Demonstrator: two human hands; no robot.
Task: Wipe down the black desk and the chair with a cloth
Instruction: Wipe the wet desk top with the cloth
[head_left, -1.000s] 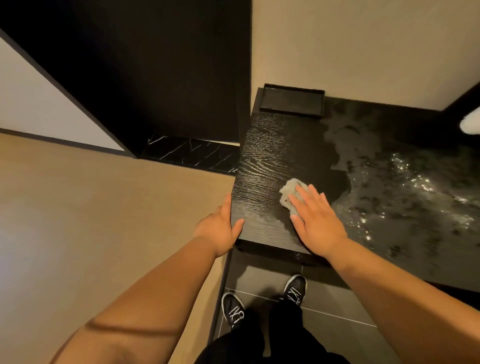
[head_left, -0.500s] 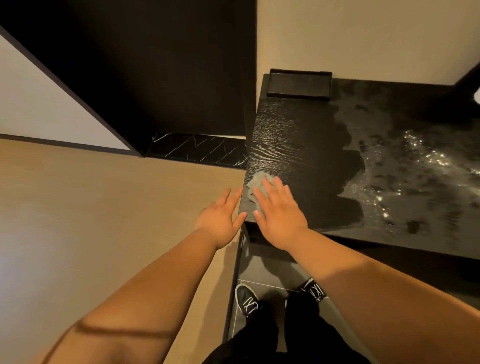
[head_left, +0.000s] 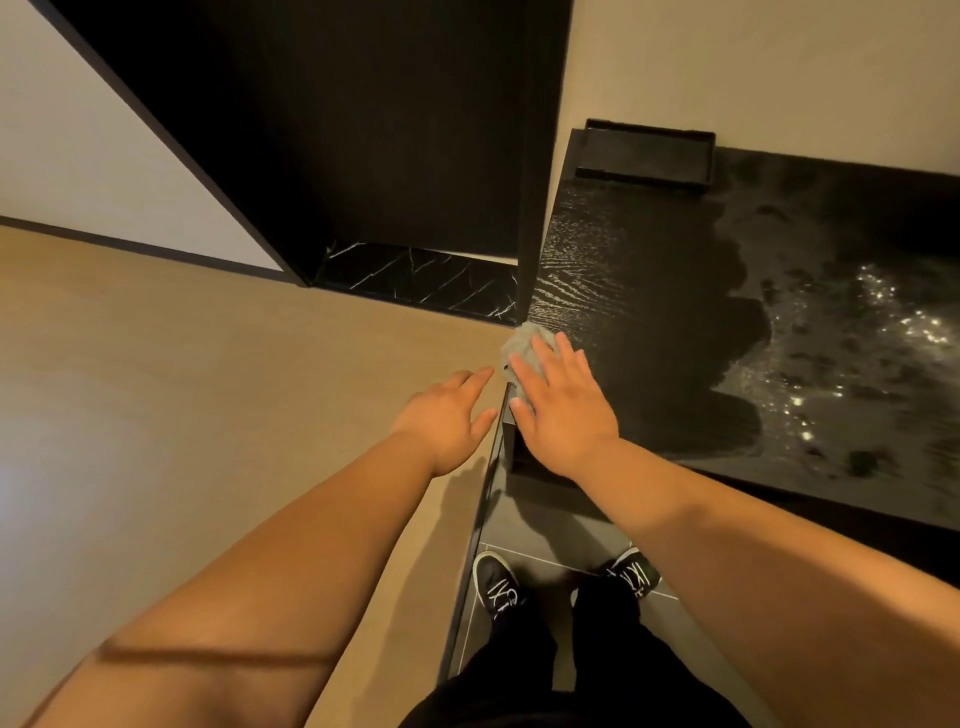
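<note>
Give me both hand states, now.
Left hand: open, holding nothing, beside the black desk.
Right hand: open, straight fingers pressing the grey cloth onto the desk.

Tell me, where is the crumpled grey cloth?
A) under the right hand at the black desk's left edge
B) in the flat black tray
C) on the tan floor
A: the crumpled grey cloth peeks out from under the flat right hand at the left edge of the black wooden desk.

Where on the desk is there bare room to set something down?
Bare: the dull strip of desk between the tray at the back and the cloth. Right of it is bare but glistening wet. Crowded: the front left corner, under the right hand and cloth.
</note>
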